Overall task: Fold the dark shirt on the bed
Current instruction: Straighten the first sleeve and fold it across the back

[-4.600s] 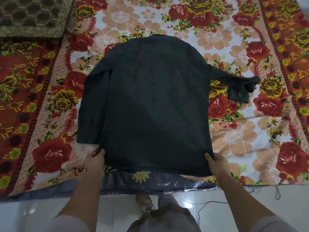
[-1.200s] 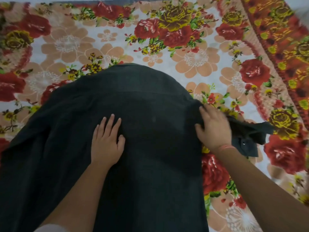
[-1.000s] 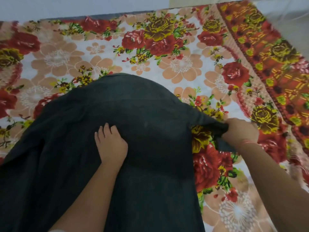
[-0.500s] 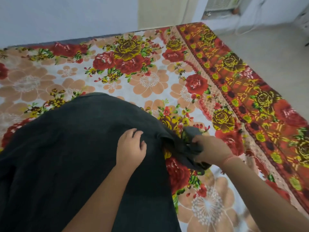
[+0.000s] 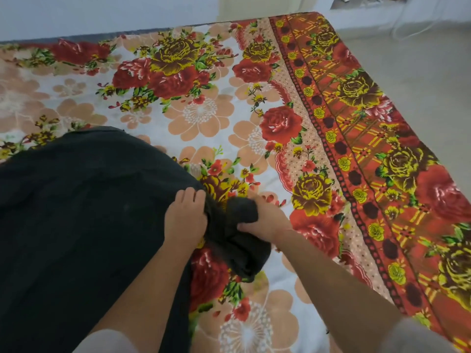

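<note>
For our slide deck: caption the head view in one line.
Left hand presses the shirt while the right hand grips its bunched sleeve on the bed.

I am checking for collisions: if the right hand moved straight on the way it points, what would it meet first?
Probably the left hand, resting on the dark shirt just beyond the sleeve that the right hand grips; depth is unclear.
</note>
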